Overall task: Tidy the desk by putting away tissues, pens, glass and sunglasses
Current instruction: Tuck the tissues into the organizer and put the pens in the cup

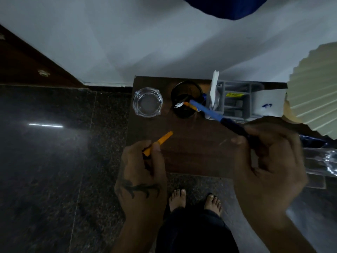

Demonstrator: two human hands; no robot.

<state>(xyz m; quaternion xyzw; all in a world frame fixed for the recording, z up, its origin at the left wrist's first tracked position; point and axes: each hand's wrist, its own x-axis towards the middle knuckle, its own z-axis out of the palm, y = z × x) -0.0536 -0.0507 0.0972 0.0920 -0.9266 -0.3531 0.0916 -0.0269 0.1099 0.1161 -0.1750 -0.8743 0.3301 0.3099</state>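
Dim desk (191, 157): right hand (269, 161) pinches blue pen (207, 111), tip at cup (186, 101); release once inside; left hand (144, 172) grips orange pen (160, 141).

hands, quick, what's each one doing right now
Left hand: closed on an orange pen, above the desk.
Right hand: closed on a blue pen, its far end at the black pen holder.

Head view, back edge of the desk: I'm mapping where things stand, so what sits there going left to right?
Glass ashtray → black pen cup → white tissue → grey organiser tray → pleated lampshade.
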